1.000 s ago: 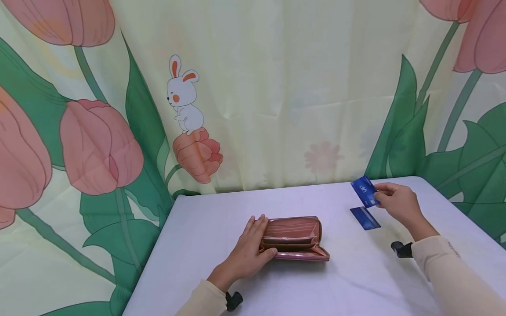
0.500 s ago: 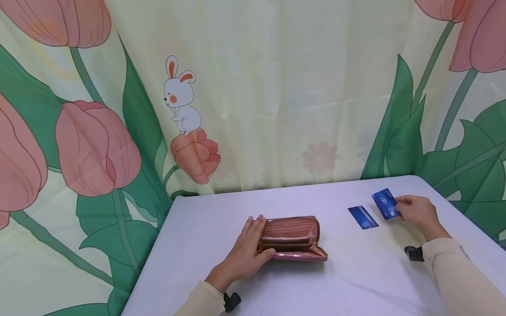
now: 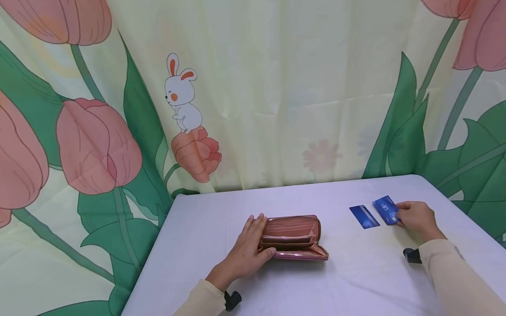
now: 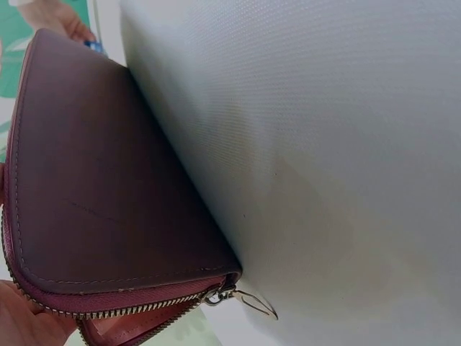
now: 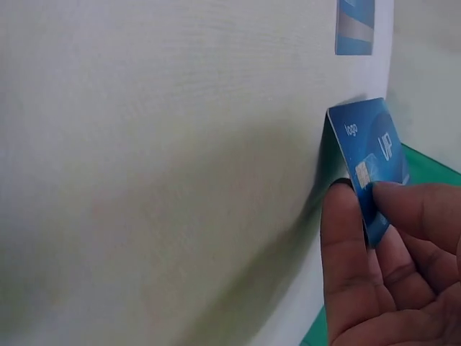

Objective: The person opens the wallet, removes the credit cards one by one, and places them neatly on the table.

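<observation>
A pink-lined zip wallet (image 3: 292, 237) stands unzipped on the table. My left hand (image 3: 245, 252) lies across its left end, fingers straight along the back flap and thumb on the near edge. In the left wrist view, the wallet's dark outer side (image 4: 108, 166) and metal zip (image 4: 137, 308) show. Between thumb and fingers, my right hand (image 3: 419, 219) pinches a blue bank card (image 3: 384, 210) marked VIP. The right wrist view has this card (image 5: 367, 144) tilted, its far edge at or just above the cloth. Left of it lies a second blue card (image 3: 364, 217), striped side up.
A white cloth covers the table (image 3: 213, 219). Behind it hangs a curtain (image 3: 253, 109) printed with tulips and a rabbit. A dark wrist-camera mount sits at each sleeve cuff.
My right hand has carried the VIP card rightward, away from above the striped card, and lowered it toward the cloth. The left hand and wallet have stayed put.
</observation>
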Action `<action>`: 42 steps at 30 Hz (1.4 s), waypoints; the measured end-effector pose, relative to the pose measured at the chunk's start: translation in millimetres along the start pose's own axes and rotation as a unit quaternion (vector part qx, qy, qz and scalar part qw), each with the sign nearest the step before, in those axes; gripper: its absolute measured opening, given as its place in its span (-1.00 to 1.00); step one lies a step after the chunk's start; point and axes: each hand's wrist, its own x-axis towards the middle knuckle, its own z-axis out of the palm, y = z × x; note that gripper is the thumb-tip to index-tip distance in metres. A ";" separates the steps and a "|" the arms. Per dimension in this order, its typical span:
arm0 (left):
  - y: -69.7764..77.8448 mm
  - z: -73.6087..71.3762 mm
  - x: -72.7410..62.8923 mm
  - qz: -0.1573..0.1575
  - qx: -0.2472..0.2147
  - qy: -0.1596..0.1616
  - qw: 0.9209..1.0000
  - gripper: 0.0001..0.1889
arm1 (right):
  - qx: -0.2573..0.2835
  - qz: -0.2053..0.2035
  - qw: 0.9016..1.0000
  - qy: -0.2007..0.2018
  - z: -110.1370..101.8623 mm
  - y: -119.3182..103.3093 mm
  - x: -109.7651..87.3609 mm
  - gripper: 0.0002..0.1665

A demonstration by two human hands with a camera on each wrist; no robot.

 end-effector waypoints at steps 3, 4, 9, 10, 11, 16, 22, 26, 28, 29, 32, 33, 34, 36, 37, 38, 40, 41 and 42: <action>0.8 -0.6 -0.5 -0.001 -0.003 -0.001 1.000 -0.09 | -0.014 0.002 1.000 0.004 2.8 -3.8 0.0 -0.45; 1.1 -0.8 -0.7 -0.002 -0.004 -0.002 1.000 -0.09 | -0.016 0.006 1.000 0.003 3.8 -5.7 -0.6 -0.45; 1.7 -1.1 -1.1 -0.004 -0.002 -0.002 1.000 -0.09 | -0.036 0.023 0.999 0.005 9.4 -13.0 -1.8 -0.45; 1.3 -0.9 -1.0 -0.003 0.000 -0.001 1.000 -0.09 | -0.043 0.024 0.999 0.005 10.5 -14.0 -1.4 -0.46; 1.2 -0.8 -1.1 -0.002 0.001 -0.001 1.000 -0.09 | -0.050 0.024 0.998 0.005 11.5 -14.7 -0.8 -0.46; 2.3 -1.3 -1.5 0.000 0.003 -0.003 1.000 -0.08 | -0.078 0.023 0.997 0.007 12.5 -18.3 -2.2 -0.47; 3.1 -2.0 -2.3 0.000 0.002 -0.001 1.000 -0.09 | -0.090 0.022 0.996 0.001 11.3 -19.7 -6.3 -0.44; 3.7 -2.1 -2.3 -0.005 -0.001 -0.003 1.000 -0.08 | -0.100 0.020 0.995 -0.003 9.9 -20.5 -9.8 -0.40; 4.1 -2.1 -2.3 -0.008 -0.003 -0.004 1.000 -0.08 | -0.102 0.013 0.995 -0.007 9.1 -22.1 -11.4 -0.37; 3.9 -2.0 -2.2 -0.009 -0.003 -0.004 1.000 -0.08 | -0.102 0.009 0.995 -0.008 9.1 -23.6 -12.4 -0.35; 4.0 -1.7 -2.3 -0.010 -0.003 -0.004 1.000 -0.08 | -0.094 -0.013 0.995 -0.002 9.8 -31.3 -15.9 -0.28; 4.0 -1.7 -2.3 -0.009 -0.004 -0.003 1.000 -0.08 | -0.093 -0.028 0.995 0.003 10.5 -35.1 -17.2 -0.27; 4.0 -1.6 -2.5 -0.009 -0.004 -0.003 1.000 -0.08 | -0.090 -0.038 0.995 0.010 11.3 -40.1 -19.1 -0.26; 4.3 -1.7 -2.8 -0.008 -0.004 -0.002 1.000 -0.08 | -0.087 -0.064 0.994 0.023 13.3 -51.2 -23.0 -0.23; 4.3 -1.7 -2.9 -0.006 -0.005 -0.002 1.000 -0.08 | -0.086 -0.079 0.993 0.027 14.2 -57.2 -25.2 -0.23; 4.3 -1.7 -2.7 -0.006 -0.005 -0.001 1.000 -0.08 | -0.084 -0.091 0.992 0.032 15.5 -63.4 -27.6 -0.22; 5.0 -2.2 -3.1 -0.006 -0.005 -0.003 1.000 -0.08 | -0.077 -0.114 0.990 0.039 18.7 -76.0 -32.7 -0.23; 5.4 -2.5 -3.3 -0.007 -0.006 -0.003 1.000 -0.08 | -0.075 -0.127 0.988 0.041 20.5 -82.8 -35.4 -0.24; 5.8 -2.9 -3.4 -0.007 -0.005 -0.004 1.000 -0.08 | -0.072 -0.142 0.986 0.043 22.2 -89.6 -38.5 -0.25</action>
